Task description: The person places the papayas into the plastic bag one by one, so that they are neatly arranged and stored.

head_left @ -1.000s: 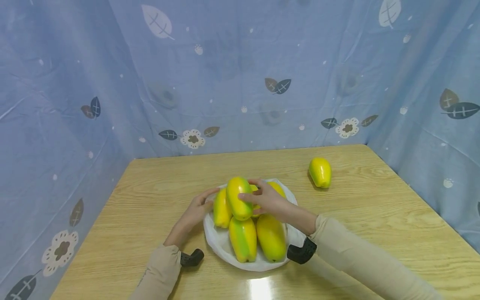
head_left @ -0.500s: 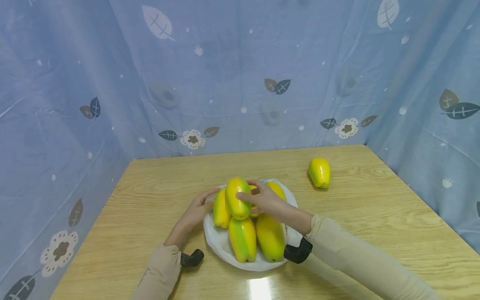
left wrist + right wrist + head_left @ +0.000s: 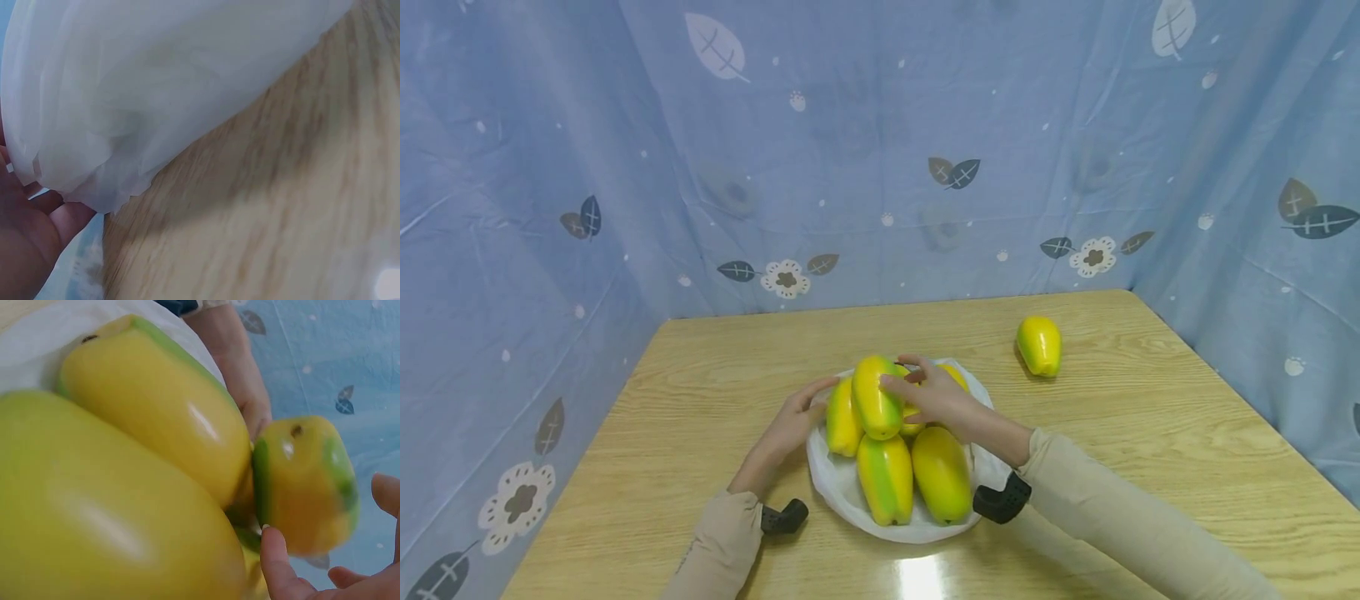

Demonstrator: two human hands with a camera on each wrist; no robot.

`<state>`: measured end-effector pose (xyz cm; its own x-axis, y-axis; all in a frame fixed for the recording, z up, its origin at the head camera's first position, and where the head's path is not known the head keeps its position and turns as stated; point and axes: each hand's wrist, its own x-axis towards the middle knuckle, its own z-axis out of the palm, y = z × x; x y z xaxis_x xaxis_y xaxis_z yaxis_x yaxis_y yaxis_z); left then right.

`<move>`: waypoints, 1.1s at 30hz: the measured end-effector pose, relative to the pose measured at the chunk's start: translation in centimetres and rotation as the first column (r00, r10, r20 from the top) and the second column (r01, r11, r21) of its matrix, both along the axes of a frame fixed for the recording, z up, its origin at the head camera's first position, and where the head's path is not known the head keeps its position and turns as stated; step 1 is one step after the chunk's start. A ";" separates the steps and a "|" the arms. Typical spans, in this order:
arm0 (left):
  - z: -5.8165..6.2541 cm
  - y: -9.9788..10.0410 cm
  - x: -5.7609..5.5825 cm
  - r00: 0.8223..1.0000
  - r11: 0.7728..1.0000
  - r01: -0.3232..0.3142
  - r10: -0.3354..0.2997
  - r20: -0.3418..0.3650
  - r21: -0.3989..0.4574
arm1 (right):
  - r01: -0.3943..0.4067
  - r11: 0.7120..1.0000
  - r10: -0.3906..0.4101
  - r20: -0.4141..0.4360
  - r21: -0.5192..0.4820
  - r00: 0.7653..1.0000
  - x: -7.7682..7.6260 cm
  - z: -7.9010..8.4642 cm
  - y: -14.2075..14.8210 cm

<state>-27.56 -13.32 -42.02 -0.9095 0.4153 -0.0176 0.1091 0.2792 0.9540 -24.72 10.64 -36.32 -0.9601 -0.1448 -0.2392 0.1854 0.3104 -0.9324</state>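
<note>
Several yellow-green papayas lie in a white bowl (image 3: 842,504) that looks lined or covered with thin plastic. One papaya (image 3: 877,397) rests on top of the pile, leaning over the left papaya (image 3: 844,417) and the front one (image 3: 886,479). My right hand (image 3: 943,400) is at that top papaya's right side, its fingers spread; in the right wrist view one fingertip touches or nearly touches the papaya (image 3: 306,494), the others stand apart. My left hand (image 3: 793,421) holds the bowl's left rim; the left wrist view has its fingers (image 3: 72,219) partly hidden behind the plastic.
Another papaya (image 3: 1040,346) lies alone on the wooden table (image 3: 715,367) toward the back right. Blue patterned curtains (image 3: 880,167) hang round the table's back and sides. Each wrist wears a black mount (image 3: 784,517).
My right fingers have loosened from the top papaya and drawn slightly right and up. The papaya stays in nearly the same place on the pile. My left hand has not moved.
</note>
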 end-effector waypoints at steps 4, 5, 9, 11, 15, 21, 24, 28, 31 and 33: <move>0.0 0.0 0.1 1.000 1.000 -0.002 0.002 -0.005 0.002 | -0.014 0.999 0.014 -0.015 -0.040 1.000 -0.4 0.4 1.4; 0.1 -0.1 0.1 1.000 1.000 -0.002 0.002 -0.006 0.002 | -0.019 0.998 0.018 -0.017 -0.060 1.000 -0.5 0.4 1.9; 0.3 -0.1 0.2 1.000 1.000 -0.005 0.005 -0.008 -0.009 | -0.034 0.990 0.030 -0.033 -0.137 0.999 -1.3 0.4 4.2; 0.3 0.0 0.2 1.000 1.000 -0.004 0.004 -0.010 -0.018 | -0.030 0.986 0.023 -0.047 -0.163 0.999 -1.6 0.3 5.4; -0.1 0.1 -0.1 1.000 1.000 -0.007 0.006 -0.014 -0.026 | 0.018 0.983 -0.028 -0.052 -0.185 0.998 -2.0 0.5 8.0; -2.4 0.0 -1.6 0.999 1.000 -0.028 0.028 -0.022 -0.012 | 0.122 0.976 -0.133 -0.052 -0.179 0.990 -2.8 0.6 12.3; -3.1 -0.1 -1.9 0.999 0.999 -0.033 0.032 -0.034 -0.013 | 0.181 0.965 -0.195 -0.054 -0.189 0.979 -3.2 0.9 14.4; -3.2 -0.1 -1.9 0.999 0.999 -0.038 0.038 -0.037 -0.009 | 0.245 0.951 -0.261 -0.067 -0.187 0.963 -3.6 1.2 17.0; -3.2 -0.2 -1.9 0.999 0.999 -0.042 0.042 -0.033 -0.007 | 0.270 0.942 -0.287 -0.063 -0.198 0.956 -3.8 1.4 18.6; -3.2 -0.2 -1.9 0.999 0.999 -0.047 0.047 -0.027 -0.006 | 0.287 0.934 -0.303 -0.049 -0.211 0.952 -3.9 1.4 19.6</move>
